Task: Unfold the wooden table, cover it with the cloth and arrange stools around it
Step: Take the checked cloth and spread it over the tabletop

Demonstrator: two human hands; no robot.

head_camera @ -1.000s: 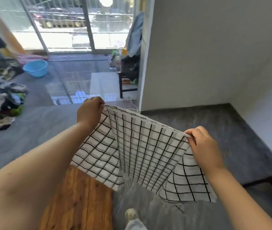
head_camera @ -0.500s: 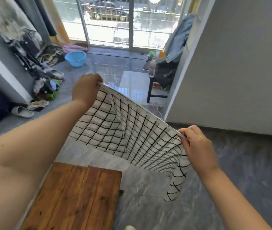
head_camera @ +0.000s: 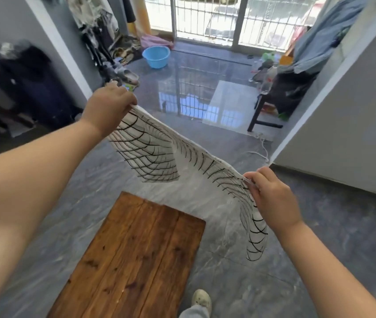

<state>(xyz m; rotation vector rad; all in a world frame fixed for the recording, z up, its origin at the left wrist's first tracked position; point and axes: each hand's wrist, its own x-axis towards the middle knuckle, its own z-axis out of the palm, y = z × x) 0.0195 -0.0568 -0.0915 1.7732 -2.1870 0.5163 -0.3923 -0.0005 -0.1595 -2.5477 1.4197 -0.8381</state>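
Note:
A white cloth with a black grid pattern (head_camera: 150, 154) hangs in the air, stretched between my two hands. My left hand (head_camera: 108, 106) grips its far corner, raised at the upper left. Its near corner is pinched by my right hand (head_camera: 272, 198), lower and to the right. The cloth billows and blurs in the middle, above the far end of the wooden table (head_camera: 136, 260). The table's brown plank top stands unfolded on the grey floor below my hands, bare. No stool is in view.
A blue basin (head_camera: 156, 56) sits on the glossy floor near the barred glass doors. Clothes and shoes pile up at the left wall. A dark chair (head_camera: 274, 97) with clothes stands at the right by a grey wall corner. My shoe (head_camera: 202, 300) is beside the table.
The view has swung left, so more of the table shows. The cloth has lifted and flattened out between my hands, with its hanging part swinging up and billowing.

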